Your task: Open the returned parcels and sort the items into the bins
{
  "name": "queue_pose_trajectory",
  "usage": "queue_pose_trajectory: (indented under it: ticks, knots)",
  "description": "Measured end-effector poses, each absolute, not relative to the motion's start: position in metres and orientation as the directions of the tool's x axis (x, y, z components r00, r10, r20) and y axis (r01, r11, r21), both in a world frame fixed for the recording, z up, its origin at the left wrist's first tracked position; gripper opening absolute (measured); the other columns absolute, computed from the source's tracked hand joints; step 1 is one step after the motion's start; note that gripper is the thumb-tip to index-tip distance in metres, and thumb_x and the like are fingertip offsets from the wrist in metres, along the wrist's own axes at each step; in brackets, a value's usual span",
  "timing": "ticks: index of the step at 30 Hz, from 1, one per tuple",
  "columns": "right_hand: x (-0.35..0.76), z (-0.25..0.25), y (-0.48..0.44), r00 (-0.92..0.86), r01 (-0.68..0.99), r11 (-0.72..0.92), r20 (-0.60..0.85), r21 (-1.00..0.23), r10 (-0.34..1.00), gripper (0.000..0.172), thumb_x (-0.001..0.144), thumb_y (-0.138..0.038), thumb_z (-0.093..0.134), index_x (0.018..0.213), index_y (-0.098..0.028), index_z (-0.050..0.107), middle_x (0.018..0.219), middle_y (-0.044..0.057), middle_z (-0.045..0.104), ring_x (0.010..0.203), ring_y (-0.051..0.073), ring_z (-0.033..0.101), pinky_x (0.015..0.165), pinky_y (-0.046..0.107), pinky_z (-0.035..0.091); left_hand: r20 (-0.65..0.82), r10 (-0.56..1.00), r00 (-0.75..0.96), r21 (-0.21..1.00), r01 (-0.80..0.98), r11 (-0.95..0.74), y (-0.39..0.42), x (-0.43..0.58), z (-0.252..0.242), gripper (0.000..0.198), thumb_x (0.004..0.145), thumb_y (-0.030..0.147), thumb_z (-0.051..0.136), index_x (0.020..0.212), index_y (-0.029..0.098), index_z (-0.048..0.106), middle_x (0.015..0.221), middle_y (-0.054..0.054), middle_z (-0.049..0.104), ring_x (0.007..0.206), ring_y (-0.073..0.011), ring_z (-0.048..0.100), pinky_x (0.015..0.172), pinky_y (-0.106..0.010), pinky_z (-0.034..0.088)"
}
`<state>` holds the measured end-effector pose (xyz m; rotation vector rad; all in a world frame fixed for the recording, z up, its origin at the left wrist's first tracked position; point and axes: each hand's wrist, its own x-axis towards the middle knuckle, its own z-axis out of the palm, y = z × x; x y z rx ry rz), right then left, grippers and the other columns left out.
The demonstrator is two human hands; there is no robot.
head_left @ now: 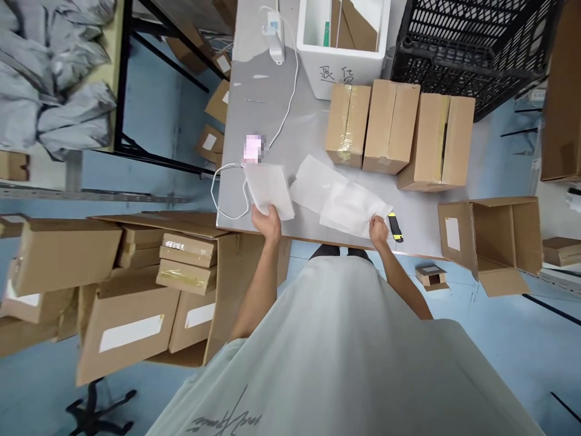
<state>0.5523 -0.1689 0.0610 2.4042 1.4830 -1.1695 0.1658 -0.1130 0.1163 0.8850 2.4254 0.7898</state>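
My left hand (267, 224) grips the near edge of a white flat packet (269, 189) at the table's left front. Fingers of my right hand (378, 231) are closed on the right end of a thin white bag or sheet (349, 206); which of the two it is, I cannot tell. Beneath its left part lies another thin white piece (315, 181). A black and yellow utility knife (395, 227) rests just right of my right hand. Behind the packet is a small pink item (253, 148), blurred out, beside a white cable (290, 100).
Three taped cardboard boxes (391, 124) stand at the back right of the grey table (267, 103). Behind them are a white bin (347, 66) and a black crate (472, 54). An opened carton (503, 236) sits at the right edge. A large carton (236, 284) with smaller boxes stands left.
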Motion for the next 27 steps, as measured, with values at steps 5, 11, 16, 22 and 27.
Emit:
queue_pose_trajectory:
  ticks: [5,11,16,22,27]
  knots:
    - [0.559,0.073,-0.184,0.215,0.794,-0.464,-0.532,-0.393,0.819,0.02,0.111,-0.025,0.057,0.117,-0.023,0.075,0.151,0.014,0.063,0.141,0.028,0.059,0.117,0.038,0.051,-0.559,0.795,-0.236,0.787,0.152,0.598,-0.093,0.21,0.11,0.055,0.084,0.043,0.08,0.128,0.01,0.078,0.117,-0.014,0.086,0.114,-0.0329,0.08,0.103,-0.042,0.065]
    - [0.545,0.099,-0.205,0.461,0.525,-0.675,-0.493,-0.518,0.737,0.006,0.102,-0.023,0.065,0.1,-0.024,0.07,0.162,0.015,0.053,0.15,0.031,0.05,0.128,0.044,0.042,-0.762,0.612,-0.214,0.452,0.501,0.738,-0.101,0.262,0.068,0.04,0.076,0.027,0.083,0.113,0.011,0.081,0.118,-0.023,0.086,0.13,-0.0451,0.077,0.108,-0.049,0.059]
    - [0.524,0.117,-0.205,0.52,0.386,-0.72,-0.508,-0.577,0.687,0.025,0.1,-0.022,0.057,0.123,-0.021,0.069,0.15,0.014,0.062,0.108,0.021,0.071,0.112,0.037,0.058,-0.767,0.597,-0.236,0.358,0.614,0.703,-0.128,0.261,0.053,0.047,0.085,0.032,0.085,0.125,0.009,0.074,0.138,-0.035,0.077,0.147,-0.0537,0.067,0.121,-0.057,0.052]
    - [0.451,0.133,-0.181,0.321,0.19,-0.44,-0.369,-0.877,0.872,0.047,0.102,-0.037,0.067,0.149,-0.031,0.066,0.152,0.008,0.071,0.114,0.018,0.076,0.109,0.032,0.062,-0.774,0.608,-0.179,0.364,0.66,0.657,-0.146,0.253,0.051,0.057,0.093,0.038,0.083,0.139,0.01,0.065,0.145,-0.036,0.074,0.144,-0.0514,0.07,0.117,-0.054,0.053]
    - [0.435,0.112,-0.158,0.378,0.351,-0.588,-0.464,-0.729,0.801,0.075,0.098,-0.039,0.08,0.165,-0.017,0.055,0.171,0.022,0.059,0.162,0.031,0.055,0.133,0.044,0.048,-0.781,0.615,-0.106,0.426,0.629,0.65,-0.143,0.238,0.055,0.057,0.092,0.04,0.083,0.14,0.015,0.065,0.144,-0.029,0.078,0.139,-0.0446,0.073,0.11,-0.048,0.056]
